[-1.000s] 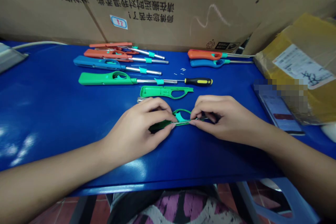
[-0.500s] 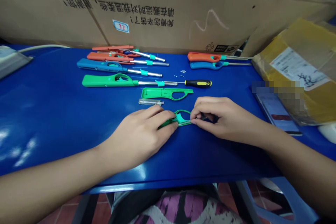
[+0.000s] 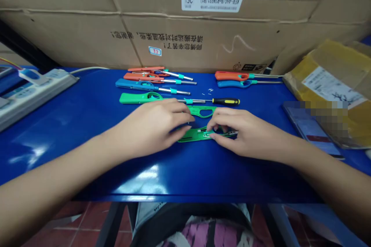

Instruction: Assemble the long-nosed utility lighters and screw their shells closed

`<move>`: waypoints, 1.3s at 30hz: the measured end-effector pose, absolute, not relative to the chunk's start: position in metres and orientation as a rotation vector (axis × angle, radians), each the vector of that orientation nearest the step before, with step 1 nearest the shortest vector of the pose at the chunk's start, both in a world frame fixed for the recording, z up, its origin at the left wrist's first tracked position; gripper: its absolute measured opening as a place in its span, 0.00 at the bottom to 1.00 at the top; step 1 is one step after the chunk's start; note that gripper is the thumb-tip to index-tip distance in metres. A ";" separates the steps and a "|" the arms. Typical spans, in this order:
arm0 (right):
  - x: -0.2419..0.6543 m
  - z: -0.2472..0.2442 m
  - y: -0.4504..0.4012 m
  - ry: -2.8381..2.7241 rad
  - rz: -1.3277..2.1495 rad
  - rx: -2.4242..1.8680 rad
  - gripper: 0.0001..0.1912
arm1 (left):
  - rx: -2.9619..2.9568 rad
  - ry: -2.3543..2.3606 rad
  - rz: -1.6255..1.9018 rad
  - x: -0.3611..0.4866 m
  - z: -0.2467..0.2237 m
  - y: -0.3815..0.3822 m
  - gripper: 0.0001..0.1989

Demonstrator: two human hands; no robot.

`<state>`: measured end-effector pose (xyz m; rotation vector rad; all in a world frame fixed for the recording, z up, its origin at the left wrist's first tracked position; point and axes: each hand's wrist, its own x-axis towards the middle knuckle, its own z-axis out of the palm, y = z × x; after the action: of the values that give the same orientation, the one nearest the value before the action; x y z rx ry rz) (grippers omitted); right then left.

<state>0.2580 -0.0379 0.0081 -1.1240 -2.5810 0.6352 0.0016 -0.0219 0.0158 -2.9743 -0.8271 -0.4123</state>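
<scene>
My right hand pinches the middle of an opened green lighter half on the table, by its trigger opening. Teal and thin metal parts show at those fingers, partly hidden. Over the handle end is my left hand, its fingers curled round a small clear fuel tank. Only a pale tip of the tank shows between thumb and fingers. Just behind lies the matching green shell half, its left end covered by my left hand. A whole green lighter and a black-and-yellow screwdriver lie beyond.
A blue lighter and several orange ones lie farther back. Orange and blue lighters lie back right. A cardboard box stands behind. A phone and taped parcel are right, a power strip left.
My left hand has let go of the green lighter half and moved to the clear tank behind it. My right hand has shifted onto the trigger area. The view has tilted up and left.
</scene>
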 end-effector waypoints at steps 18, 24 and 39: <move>0.265 -0.013 -0.036 -2.558 0.668 -1.066 0.03 | -3.066 -1.195 -0.365 -0.020 -0.016 -0.003 0.07; 0.265 -0.011 -0.037 -2.489 0.744 -1.097 0.03 | -3.079 -1.150 -0.535 -0.015 -0.016 -0.007 0.14; 0.268 -0.009 -0.038 -2.598 0.611 -1.200 0.05 | -3.261 -1.109 -0.665 -0.004 -0.010 -0.028 0.10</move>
<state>0.2678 -0.0375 -0.0092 -1.1998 -2.5975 0.6108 -0.0038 -0.0285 -0.0105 -3.2608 -1.1089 -0.6653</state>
